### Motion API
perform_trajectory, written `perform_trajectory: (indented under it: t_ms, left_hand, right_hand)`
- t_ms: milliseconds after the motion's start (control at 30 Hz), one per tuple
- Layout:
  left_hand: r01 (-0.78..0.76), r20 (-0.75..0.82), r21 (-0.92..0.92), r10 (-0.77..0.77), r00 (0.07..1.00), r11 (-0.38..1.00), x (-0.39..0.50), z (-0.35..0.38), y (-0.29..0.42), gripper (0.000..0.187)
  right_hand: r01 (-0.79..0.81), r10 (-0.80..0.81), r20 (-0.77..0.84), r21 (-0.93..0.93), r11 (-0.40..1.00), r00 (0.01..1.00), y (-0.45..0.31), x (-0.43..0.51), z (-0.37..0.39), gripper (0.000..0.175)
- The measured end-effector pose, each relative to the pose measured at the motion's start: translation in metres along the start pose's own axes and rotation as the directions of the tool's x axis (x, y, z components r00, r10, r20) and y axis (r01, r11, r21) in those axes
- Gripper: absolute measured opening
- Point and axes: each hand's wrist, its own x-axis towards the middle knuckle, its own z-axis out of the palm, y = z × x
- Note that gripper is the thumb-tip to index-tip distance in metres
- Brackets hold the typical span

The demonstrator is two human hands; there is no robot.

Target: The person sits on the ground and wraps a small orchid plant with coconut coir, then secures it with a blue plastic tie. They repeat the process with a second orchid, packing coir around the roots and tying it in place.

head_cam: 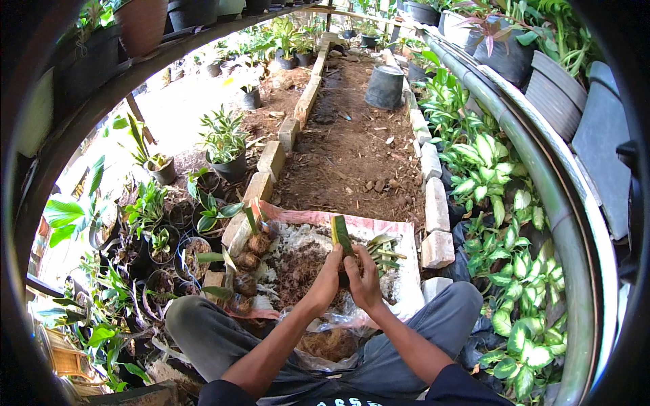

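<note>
A thick snake plant leaf cutting [342,234], green with a yellow edge, stands upright between my two hands. My left hand [329,268] grips its lower part from the left, and my right hand [363,276] closes on it from the right, thumbs near each other. The fingers hide most of its dark lower end. Below them a white and pink sack sheet [409,264] bears a heap of brown coir [302,271]. Several cuttings with round coir-wrapped bases [259,244] line its left side. More leaf pieces [384,255] lie right of my hands.
Between my legs is clear plastic with coir fibre [330,344]. Pale blocks [437,205] border the soil bed [350,152] ahead, where a black bucket [384,86] stands upside down. Potted plants [227,147] crowd the left; variegated plants [482,167] and a bamboo pole [551,203] flank the right.
</note>
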Motion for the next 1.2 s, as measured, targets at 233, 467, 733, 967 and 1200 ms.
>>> perform_trajectory:
  t_ms: [233, 467, 733, 967, 1200]
  left_hand:
    - [-0.276, -0.021, 0.475, 0.324, 0.946, 0.835, 0.002, -0.006, -0.018, 0.047]
    - [-0.351, -0.004, 0.445, 0.394, 0.919, 0.824, -0.018, 0.018, -0.016, 0.040]
    - [-0.389, -0.132, 0.407, 0.475, 0.870, 0.826, -0.045, 0.034, -0.032, 0.038]
    - [-0.325, -0.176, 0.433, 0.433, 0.884, 0.841, -0.062, 0.042, -0.036, 0.044]
    - [-0.365, -0.143, 0.432, 0.462, 0.875, 0.825, -0.075, 0.057, -0.032, 0.042]
  right_hand:
    - [-0.074, 0.103, -0.095, 0.269, 0.960, 0.990, 0.003, -0.010, 0.016, 0.036]
    - [-0.003, 0.038, -0.124, 0.274, 0.962, 0.992, -0.005, -0.027, 0.003, 0.027]
    - [-0.152, 0.191, -0.019, 0.532, 0.833, 0.981, 0.002, -0.055, 0.002, 0.031]
    - [-0.251, 0.281, 0.041, 0.583, 0.772, 0.959, -0.005, -0.082, 0.000, 0.034]
    - [-0.007, 0.076, -0.187, 0.344, 0.939, 0.979, -0.022, -0.088, -0.003, 0.035]
